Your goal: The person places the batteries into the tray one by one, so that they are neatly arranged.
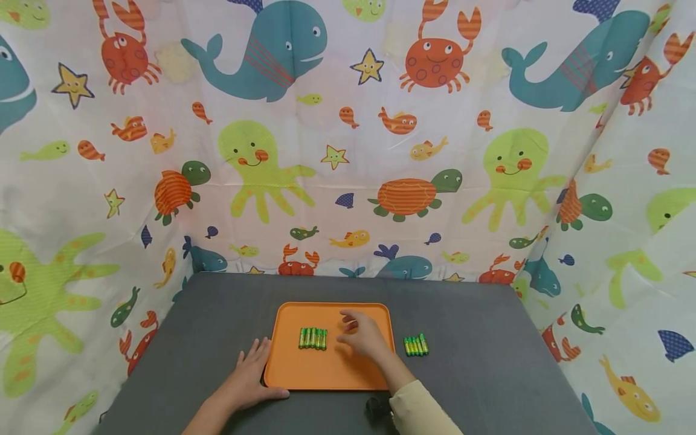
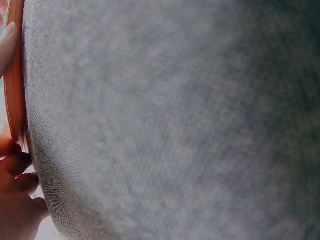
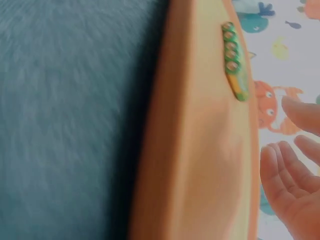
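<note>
An orange tray [image 1: 348,376] lies on the grey table. On its left half stands a side-by-side row of several green-and-yellow batteries [image 1: 312,338], also seen in the right wrist view as green cylinders [image 3: 232,55]. My left hand [image 1: 247,377] rests at the tray's left front corner, thumb along the front edge, fingers spread; in its wrist view, fingers [image 2: 7,47] touch the orange rim [image 2: 16,95]. Over the tray's right half hovers my right hand [image 1: 365,337], to the right of the row. Its fingers are loosely bent apart from the thumb, with nothing between them.
A second row of several green batteries [image 1: 415,345] lies on the grey table [image 1: 467,368], right of the tray. Behind and at both sides hangs a white curtain [image 1: 337,199] printed with sea animals. A small black object [image 1: 377,409] shows beside my right sleeve.
</note>
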Motion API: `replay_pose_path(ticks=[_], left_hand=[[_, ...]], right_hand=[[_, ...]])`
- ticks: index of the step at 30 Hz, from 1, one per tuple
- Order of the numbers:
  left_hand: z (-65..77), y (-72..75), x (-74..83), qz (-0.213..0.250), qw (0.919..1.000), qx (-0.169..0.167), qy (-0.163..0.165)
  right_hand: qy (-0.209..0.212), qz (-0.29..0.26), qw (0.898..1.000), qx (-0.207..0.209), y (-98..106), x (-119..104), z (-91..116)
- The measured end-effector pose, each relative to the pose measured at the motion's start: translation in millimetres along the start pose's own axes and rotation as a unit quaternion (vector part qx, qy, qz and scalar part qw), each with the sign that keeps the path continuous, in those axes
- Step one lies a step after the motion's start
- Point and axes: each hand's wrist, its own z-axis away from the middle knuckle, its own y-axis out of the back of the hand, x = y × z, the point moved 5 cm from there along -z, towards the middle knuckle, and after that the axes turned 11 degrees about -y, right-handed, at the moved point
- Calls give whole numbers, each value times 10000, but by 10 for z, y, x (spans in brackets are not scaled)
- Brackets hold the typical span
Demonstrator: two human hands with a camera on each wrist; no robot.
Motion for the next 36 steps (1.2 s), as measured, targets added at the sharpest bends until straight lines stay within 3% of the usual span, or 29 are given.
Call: replay_pose_path(ticks=[8, 18, 30, 36], left_hand=[[-1, -5, -3, 49, 10000, -36, 44], [-16, -13, -21, 60, 9999, -47, 66], [-1, -29, -22, -19, 10000, 2, 9], [10, -37, -22, -5, 10000, -5, 9]], right_hand=[[100, -123, 9998, 96, 265, -32, 89], [367, 153, 9957, 840, 583, 6, 272], [-84, 135, 9893, 1452, 1044, 431, 473], [-70, 291, 9903, 1356, 1232, 653, 557]])
